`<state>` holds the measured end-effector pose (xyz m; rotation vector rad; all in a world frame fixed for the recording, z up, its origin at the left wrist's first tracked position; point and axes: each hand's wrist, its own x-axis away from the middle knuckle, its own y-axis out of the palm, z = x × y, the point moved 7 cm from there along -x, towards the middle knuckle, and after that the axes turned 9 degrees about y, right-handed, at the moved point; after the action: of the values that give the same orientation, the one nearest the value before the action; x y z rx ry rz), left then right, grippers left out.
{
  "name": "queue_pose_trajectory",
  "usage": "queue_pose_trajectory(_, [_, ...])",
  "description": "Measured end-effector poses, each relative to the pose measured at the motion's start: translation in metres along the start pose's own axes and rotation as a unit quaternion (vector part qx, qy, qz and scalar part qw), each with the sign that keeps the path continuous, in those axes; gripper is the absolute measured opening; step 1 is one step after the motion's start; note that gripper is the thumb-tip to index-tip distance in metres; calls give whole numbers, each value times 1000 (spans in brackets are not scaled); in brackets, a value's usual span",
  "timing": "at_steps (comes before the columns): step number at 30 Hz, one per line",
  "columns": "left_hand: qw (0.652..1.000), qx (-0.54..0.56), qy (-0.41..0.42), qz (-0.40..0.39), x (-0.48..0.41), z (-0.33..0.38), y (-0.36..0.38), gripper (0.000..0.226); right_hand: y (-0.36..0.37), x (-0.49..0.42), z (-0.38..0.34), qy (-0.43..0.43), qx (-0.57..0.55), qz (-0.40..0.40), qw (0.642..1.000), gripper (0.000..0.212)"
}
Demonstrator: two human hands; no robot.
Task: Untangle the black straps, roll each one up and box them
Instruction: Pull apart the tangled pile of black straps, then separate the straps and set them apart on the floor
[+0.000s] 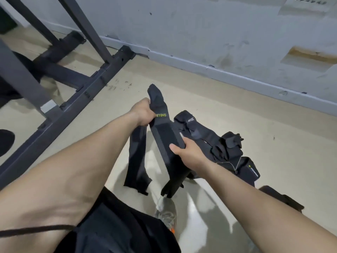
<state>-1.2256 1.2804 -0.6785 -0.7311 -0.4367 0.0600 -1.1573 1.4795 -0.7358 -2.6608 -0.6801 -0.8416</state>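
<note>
Here, left hand (pixel 144 114) gripping strap (pixel 161 128), right hand (pixel 186 154) pinching it lower

Forearms (pixel 255 194) bare, left hand (pixel 144 112) and right hand (pixel 187 154) bare too. Black garment (pixel 116 230) over the lap. Grey laced sneaker (pixel 166 214) with an orange patch. Thin black cord (pixel 36 230) crosses the left arm.

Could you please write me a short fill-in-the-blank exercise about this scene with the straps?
1. The left hand and the right hand both grip a ___ strap.
2. The pile of other straps lies on the ___.
3. The metal frame stands on the person's ___ side.
Missing words: black; floor; left.
</note>
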Motion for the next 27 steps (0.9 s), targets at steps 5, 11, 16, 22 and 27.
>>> queue_pose_trajectory(5, [999,-8,38,-37,-52,-18,-20,14,35,-44,13,53,-88,-58,993,22])
queue_pose_trajectory(11, [999,11,34,-3,-112,-73,-9,13,54,-89,65,108,-52,-117,986,31])
queue_pose_trajectory(16, [999,11,21,36,-165,-122,14,13,60,-120,101,125,-54,-120,983,27])
queue_pose_trajectory(22, [994,48,15,98,-226,-154,29,12,80,-160,151,186,-89,-113,972,36])
queue_pose_trajectory(27, [982,118,-24,146,-257,-176,51,22,81,-193,179,240,-129,-23,962,25])
